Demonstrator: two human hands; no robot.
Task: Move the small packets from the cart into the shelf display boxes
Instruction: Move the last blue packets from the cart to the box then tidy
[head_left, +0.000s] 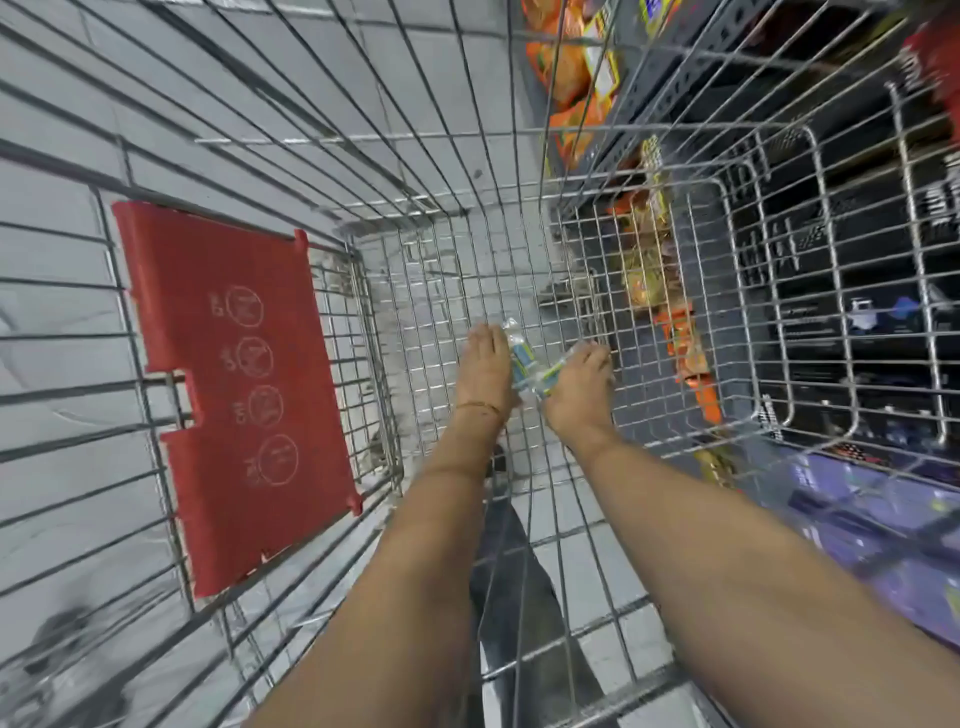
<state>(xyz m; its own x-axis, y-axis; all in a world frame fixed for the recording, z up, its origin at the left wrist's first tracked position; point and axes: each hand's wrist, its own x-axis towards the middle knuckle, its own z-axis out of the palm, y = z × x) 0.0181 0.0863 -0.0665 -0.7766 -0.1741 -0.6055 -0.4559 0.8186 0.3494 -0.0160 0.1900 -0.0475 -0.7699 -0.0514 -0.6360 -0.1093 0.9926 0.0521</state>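
Note:
I look straight down into a wire shopping cart (431, 270). Both arms reach to its mesh bottom. My left hand (485, 366) and my right hand (579, 392) close from either side on a small bunch of clear packets with blue and yellow print (524, 364). The packets lie between the two palms, partly hidden by the fingers. A thin band circles my left wrist. No shelf display box is clearly visible.
A red plastic flap (234, 384) with round icons hangs on the cart's left wall. Beyond the right wall stands a grey shelf rack (649, 78) with orange snack bags (566, 67) and dark lower shelves. Purple packages (857, 519) lie low at the right. The floor is grey tile.

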